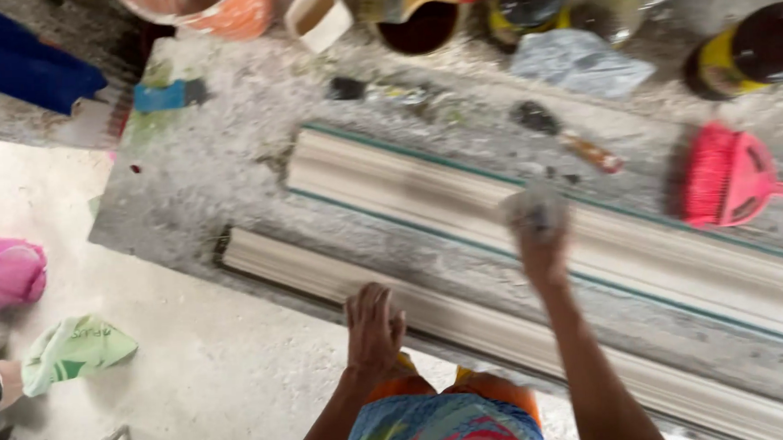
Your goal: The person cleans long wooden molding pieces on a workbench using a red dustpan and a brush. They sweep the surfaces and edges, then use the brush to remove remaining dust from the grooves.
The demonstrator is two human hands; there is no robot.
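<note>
On the dusty table [184, 177], long moulding [425, 178] running left-right, right hand [540, 239] rubbing it

Pink brush [730, 178] on table's far edge w/ dark bottle [744, 54], orange bucket [220, 8], cup [317, 17]; pink bag [1, 272] & green bag [72, 351] on floor.

Soft, even daylight; strong motion blur smears the whole view.

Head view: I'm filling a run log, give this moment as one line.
left hand: flat on near moulding strip | right hand: pressing grey wad on far moulding strip | pink brush lies beside
</note>
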